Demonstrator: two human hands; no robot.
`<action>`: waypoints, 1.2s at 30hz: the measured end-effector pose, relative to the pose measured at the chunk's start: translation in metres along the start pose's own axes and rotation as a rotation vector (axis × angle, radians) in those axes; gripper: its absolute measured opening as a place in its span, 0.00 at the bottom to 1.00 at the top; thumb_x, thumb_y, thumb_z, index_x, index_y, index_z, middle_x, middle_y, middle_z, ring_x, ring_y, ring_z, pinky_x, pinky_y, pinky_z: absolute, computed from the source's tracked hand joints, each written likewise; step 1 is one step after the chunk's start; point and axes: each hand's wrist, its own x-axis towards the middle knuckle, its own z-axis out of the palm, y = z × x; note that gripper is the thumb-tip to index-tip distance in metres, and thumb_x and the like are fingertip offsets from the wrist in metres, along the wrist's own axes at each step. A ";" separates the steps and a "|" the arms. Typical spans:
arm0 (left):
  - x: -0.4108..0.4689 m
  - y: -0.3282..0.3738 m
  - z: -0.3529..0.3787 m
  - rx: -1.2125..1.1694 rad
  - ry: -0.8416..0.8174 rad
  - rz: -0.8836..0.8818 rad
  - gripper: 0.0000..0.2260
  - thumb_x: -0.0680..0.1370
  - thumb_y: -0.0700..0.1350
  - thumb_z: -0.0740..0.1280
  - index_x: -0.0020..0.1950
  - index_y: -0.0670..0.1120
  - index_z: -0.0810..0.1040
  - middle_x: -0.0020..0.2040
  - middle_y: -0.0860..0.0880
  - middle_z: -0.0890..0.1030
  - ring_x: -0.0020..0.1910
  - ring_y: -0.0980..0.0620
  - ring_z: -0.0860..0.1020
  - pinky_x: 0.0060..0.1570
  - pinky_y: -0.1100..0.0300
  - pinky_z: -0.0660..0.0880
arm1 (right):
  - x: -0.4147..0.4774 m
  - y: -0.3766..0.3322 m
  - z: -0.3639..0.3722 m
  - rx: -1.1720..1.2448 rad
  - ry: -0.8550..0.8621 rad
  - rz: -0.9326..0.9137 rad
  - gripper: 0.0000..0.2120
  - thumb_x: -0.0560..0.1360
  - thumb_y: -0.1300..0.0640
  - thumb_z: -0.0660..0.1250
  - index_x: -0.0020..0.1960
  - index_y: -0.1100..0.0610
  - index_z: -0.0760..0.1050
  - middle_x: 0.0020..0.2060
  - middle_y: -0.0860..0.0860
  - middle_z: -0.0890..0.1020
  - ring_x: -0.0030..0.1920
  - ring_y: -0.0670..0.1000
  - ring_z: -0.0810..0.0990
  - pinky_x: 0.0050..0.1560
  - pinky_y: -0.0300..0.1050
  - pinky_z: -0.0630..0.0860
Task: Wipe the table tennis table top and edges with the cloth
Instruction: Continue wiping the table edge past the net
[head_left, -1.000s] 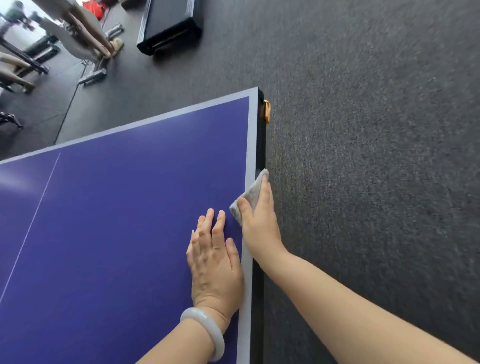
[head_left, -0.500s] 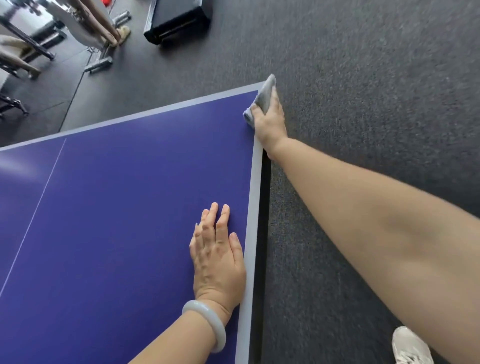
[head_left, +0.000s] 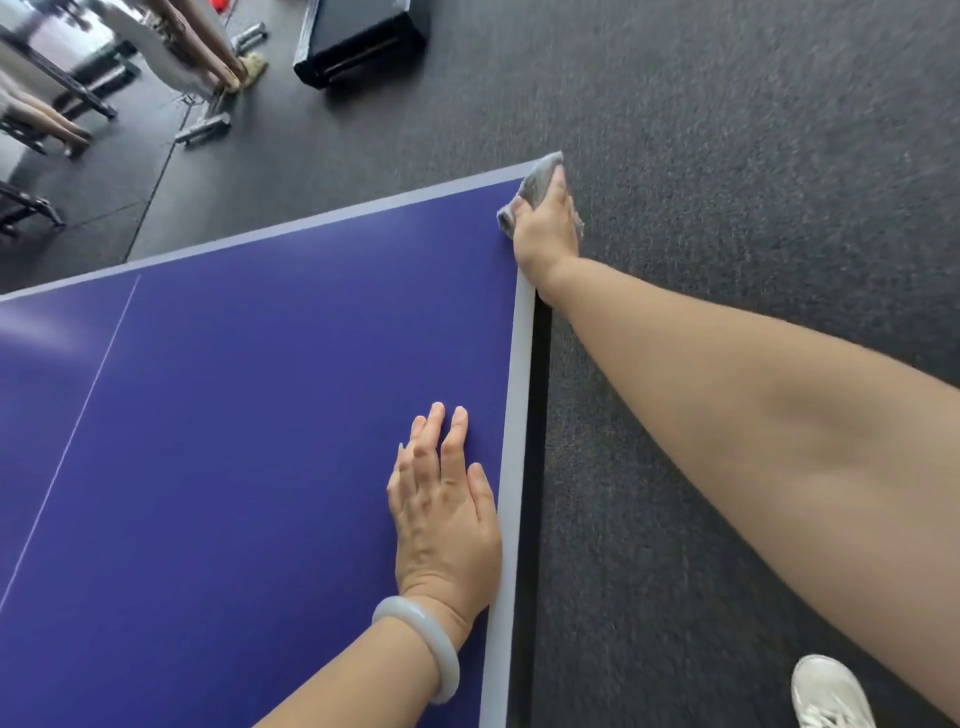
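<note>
right hand (head_left: 543, 228) at the table (head_left: 260, 389) corner, upper centre-right of frame, fingers curled round the grey cloth (head_left: 543, 174) - gripping it, cloth bunched, pressed where the two pale border strips meet. part of the cloth pokes past the corner over the carpet (head_left: 727, 156). left hand (head_left: 447, 514) lower centre, flat on the blue top just beside the right border, fingers straight, holding nothing, bracelet (head_left: 421, 644) on the wrist.

risks, as i judge them:
- cloth is wadded, so only a small patch likely touches the surface; corner may get a partial wipe and the dark side face (head_left: 537, 415) under the border gets skipped.
- the hand sits right at the corner - a push further out would run it off the table, and the cloth could drop on the carpet and pick up lint.
- right arm looks stretched far forward, body weight probably on the left palm; if that palm slides on the smooth top the person could lurch into the edge.
- bracelet sits close to the top near the border, could knock or scratch it if the wrist drops.
- turning the corner to the far edge means a change of wrist angle; a loose grip there may let the cloth unfold or slip.

can't tell how much of the top is already wiped.
</note>
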 end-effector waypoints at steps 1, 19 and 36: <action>0.000 0.001 0.000 -0.004 0.000 -0.007 0.26 0.80 0.51 0.45 0.79 0.54 0.56 0.79 0.57 0.53 0.79 0.53 0.52 0.77 0.51 0.50 | -0.002 0.002 -0.001 0.023 -0.007 0.005 0.32 0.85 0.52 0.57 0.82 0.55 0.44 0.81 0.53 0.53 0.81 0.53 0.50 0.79 0.53 0.48; 0.000 0.000 0.000 0.006 0.004 -0.004 0.24 0.82 0.47 0.48 0.79 0.52 0.58 0.79 0.56 0.55 0.78 0.52 0.54 0.77 0.47 0.54 | -0.019 0.004 0.001 0.137 -0.042 0.231 0.30 0.84 0.45 0.55 0.79 0.60 0.52 0.74 0.59 0.66 0.71 0.60 0.69 0.72 0.56 0.65; -0.001 0.000 0.000 -0.007 0.003 -0.008 0.23 0.83 0.45 0.53 0.79 0.52 0.58 0.79 0.55 0.54 0.79 0.52 0.52 0.78 0.49 0.50 | -0.053 0.018 -0.001 0.140 -0.101 0.297 0.34 0.83 0.43 0.56 0.81 0.59 0.48 0.76 0.60 0.62 0.74 0.61 0.65 0.74 0.55 0.62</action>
